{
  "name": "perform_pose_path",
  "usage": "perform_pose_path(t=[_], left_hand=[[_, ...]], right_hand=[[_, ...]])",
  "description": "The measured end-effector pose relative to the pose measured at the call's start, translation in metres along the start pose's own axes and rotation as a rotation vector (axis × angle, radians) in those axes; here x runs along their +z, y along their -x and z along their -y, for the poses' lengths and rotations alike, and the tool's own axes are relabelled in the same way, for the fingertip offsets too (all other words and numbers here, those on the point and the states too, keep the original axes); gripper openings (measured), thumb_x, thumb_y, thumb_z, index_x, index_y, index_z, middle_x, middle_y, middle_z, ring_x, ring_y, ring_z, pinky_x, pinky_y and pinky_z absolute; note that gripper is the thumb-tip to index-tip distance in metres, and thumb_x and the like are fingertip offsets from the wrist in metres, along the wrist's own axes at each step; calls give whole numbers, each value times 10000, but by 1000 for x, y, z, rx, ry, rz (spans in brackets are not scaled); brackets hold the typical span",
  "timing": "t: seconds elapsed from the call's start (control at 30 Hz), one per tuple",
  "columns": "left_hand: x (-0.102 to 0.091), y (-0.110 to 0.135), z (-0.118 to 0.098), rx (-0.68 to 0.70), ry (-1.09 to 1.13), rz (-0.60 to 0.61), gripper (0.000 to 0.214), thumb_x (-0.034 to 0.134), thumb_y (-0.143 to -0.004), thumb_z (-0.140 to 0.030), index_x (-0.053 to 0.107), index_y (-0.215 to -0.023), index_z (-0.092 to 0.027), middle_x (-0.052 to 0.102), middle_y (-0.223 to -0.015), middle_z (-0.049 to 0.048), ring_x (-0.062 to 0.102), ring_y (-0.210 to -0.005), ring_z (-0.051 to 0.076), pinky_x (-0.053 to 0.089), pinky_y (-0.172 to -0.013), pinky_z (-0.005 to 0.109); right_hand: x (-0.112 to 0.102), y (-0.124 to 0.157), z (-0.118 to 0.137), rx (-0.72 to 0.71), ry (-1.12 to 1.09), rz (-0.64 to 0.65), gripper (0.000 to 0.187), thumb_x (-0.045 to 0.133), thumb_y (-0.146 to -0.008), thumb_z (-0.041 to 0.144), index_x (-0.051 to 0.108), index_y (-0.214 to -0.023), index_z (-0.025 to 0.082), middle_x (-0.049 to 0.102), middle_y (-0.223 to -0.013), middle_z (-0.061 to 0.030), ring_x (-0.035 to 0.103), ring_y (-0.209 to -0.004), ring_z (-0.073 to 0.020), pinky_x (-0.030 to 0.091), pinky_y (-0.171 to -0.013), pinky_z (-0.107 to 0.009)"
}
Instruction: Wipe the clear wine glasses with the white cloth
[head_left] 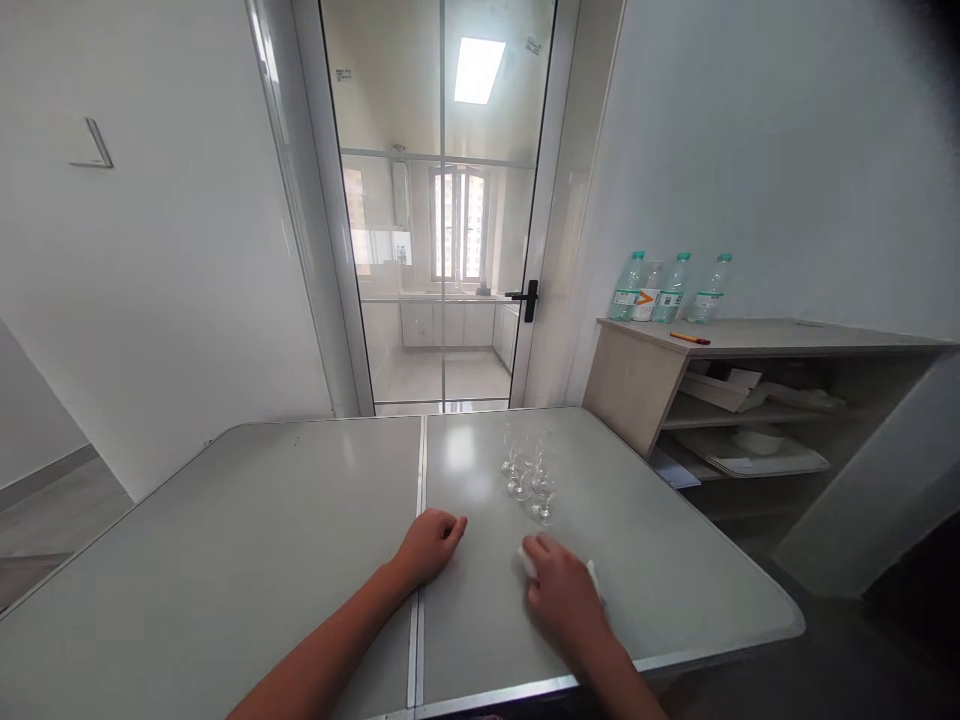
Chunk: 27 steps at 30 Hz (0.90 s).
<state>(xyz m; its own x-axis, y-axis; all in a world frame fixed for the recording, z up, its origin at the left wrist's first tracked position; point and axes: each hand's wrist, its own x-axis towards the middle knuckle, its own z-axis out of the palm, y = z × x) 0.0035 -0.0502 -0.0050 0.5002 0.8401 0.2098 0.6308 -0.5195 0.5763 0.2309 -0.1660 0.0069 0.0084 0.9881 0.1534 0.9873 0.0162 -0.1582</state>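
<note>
My right hand (564, 592) is closed over a crumpled white cloth or tissue (526, 564) and presses it on the tabletop. Bits of the white material stick out on both sides of the fingers. My left hand (430, 546) rests on the table by the metal seam, its fingers curled in a loose fist with nothing visible in it. Beyond my hands stands a cluster of several small clear stemmed glasses (519, 488). Their outlines are faint against the grey surface. The nearest of them is a short way ahead of my right hand.
The grey table (300, 560) has metal edging and a seam (421, 480). To the right, a wooden shelf unit (637, 385) carries green-capped bottles (671, 290) and an orange pen-like item (690, 339). A glass door (442, 220) with a black handle (530, 300) stands behind.
</note>
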Motion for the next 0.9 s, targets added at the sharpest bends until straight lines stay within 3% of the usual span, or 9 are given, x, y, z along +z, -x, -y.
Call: perform_pose_path(t=[0.07,0.13,0.37,0.9], left_hand=[[0,3,-3,71,-123,55,521,411,-973,-440,512,-533,-180,413,-552,-13,371,-554,133,222,-596,289],[0,5,-5,121,-201,84,471,443,-962,-398,539,-554,-183,521,-586,17,439,-594,153,244,-605,300],[-1,6,-6,142,-286,117,416,457,-962,-355,580,-600,-189,633,-669,45,540,-655,175,274,-622,304],[-3,7,-10,122,-241,126,420,463,-954,-365,566,-586,-191,643,-677,52,547,-661,178,296,-620,306]], right_hand=[[-1,4,9,-180,-21,60,239,538,-717,70,591,-888,227,654,-948,-35,624,-869,-199,352,-725,-283],[-4,5,14,-253,-31,94,220,544,-715,83,574,-880,226,644,-946,-29,609,-868,-197,332,-719,-283],[-6,4,11,-244,-47,69,249,512,-690,53,535,-870,224,623,-933,-20,594,-858,-191,303,-705,-276],[-1,5,9,-249,-64,68,280,498,-669,19,518,-861,222,608,-913,-11,577,-846,-186,287,-704,-267]])
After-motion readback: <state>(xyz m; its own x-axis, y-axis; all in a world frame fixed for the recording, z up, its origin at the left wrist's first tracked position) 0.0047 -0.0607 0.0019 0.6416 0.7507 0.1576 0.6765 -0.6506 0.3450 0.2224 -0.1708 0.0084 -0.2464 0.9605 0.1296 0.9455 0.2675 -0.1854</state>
